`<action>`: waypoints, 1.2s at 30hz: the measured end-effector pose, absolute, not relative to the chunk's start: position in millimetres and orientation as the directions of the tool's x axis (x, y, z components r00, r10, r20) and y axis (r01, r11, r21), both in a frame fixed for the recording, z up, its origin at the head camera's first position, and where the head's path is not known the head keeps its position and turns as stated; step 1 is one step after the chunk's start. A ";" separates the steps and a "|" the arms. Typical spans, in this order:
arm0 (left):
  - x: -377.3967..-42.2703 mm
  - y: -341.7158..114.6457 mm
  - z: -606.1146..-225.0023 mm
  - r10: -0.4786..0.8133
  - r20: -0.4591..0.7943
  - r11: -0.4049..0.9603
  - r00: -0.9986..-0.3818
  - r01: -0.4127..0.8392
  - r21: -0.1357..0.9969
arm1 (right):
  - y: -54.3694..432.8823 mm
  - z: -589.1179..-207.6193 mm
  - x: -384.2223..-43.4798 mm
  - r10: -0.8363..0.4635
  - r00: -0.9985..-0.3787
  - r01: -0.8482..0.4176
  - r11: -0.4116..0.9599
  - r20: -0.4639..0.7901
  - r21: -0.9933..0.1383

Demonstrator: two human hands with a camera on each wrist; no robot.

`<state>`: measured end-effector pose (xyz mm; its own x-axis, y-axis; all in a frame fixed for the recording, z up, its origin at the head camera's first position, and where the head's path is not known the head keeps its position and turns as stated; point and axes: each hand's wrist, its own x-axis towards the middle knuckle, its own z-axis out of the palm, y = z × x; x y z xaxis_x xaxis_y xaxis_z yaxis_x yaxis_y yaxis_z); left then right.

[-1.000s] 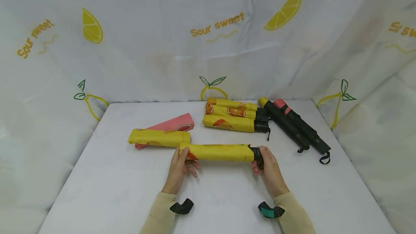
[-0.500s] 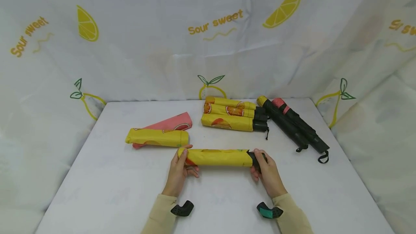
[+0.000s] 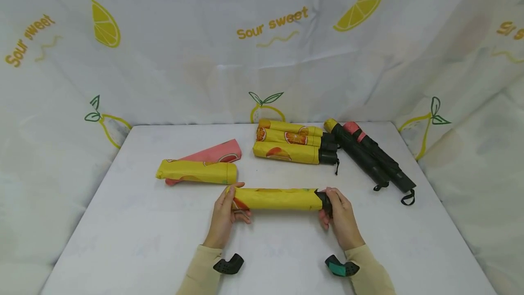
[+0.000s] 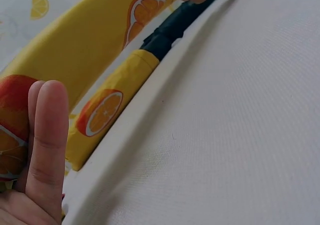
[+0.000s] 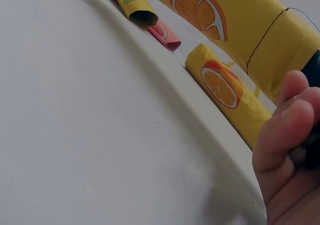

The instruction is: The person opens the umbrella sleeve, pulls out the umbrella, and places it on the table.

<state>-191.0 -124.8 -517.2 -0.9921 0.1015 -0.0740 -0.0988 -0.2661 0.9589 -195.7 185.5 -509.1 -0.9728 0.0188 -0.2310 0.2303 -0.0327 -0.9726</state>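
Lemon-printed white cloth (image 3: 176,81) hangs behind the white tabletop (image 3: 123,231). Your left hand (image 3: 221,220) pinches the yellow end of a sleeved umbrella (image 3: 278,200), while your right hand (image 3: 343,220) grips its black end. You have it raised above the tabletop, nearer you than three yellow-sleeved umbrellas (image 3: 286,138) lying side by side.

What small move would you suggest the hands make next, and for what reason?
I'd probably lay the held umbrella in front of the three covered umbrellas: only its black end shows beyond its yellow cover, much as with them, and the left hand and right hand hold it by its ends.
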 end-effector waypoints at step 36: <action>-191.0 -124.1 -519.0 0.040 -0.131 -0.239 -0.991 -0.136 0.961 | 188.7 -506.0 -193.7 0.198 -0.951 0.251 0.047 -0.237 -0.967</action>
